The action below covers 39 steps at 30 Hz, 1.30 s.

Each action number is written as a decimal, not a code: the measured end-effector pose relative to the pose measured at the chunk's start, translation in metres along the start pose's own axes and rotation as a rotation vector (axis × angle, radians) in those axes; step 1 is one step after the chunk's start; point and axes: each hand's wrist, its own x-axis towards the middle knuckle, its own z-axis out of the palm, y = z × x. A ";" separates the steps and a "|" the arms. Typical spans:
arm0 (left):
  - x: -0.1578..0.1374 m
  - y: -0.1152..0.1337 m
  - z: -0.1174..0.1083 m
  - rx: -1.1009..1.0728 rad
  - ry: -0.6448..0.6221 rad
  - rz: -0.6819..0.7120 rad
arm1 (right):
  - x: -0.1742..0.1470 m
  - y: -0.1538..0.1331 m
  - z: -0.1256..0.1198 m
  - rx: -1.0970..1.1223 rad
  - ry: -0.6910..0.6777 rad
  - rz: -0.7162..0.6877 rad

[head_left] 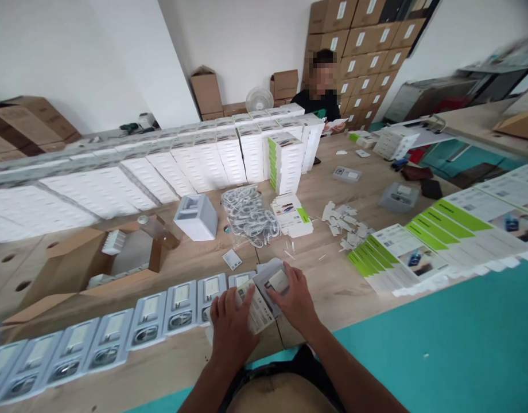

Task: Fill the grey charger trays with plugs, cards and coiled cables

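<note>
Near the table's front edge my left hand is closed around a printed white carton, its fingers over the top face. My right hand grips a grey plastic tray with a white charger block in it. Tray and carton meet edge to edge; I cannot tell whether the tray is partly inside. Left of my hands runs a row of filled trays, each with a white block and a coiled cable. A small printed card lies just beyond.
Bundled white cables lie mid-table beside flat cartons. Stacked white boxes form a wall behind. Green-and-white cartons overlap at right. An open cardboard box sits left. Across the table, a person holds a white piece.
</note>
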 end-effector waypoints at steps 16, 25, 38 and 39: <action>0.058 -0.011 -0.041 -0.711 -0.003 -0.214 | 0.013 -0.041 -0.040 0.887 -0.235 0.017; 0.071 -0.009 -0.035 -1.417 -0.100 -0.227 | 0.029 -0.050 -0.046 1.001 -0.162 0.180; 0.092 -0.042 -0.093 -1.324 -0.320 -0.103 | 0.078 -0.078 -0.052 0.844 -0.246 0.031; 0.095 -0.042 -0.101 -1.288 -0.336 -0.068 | 0.081 -0.081 -0.055 0.793 -0.245 -0.030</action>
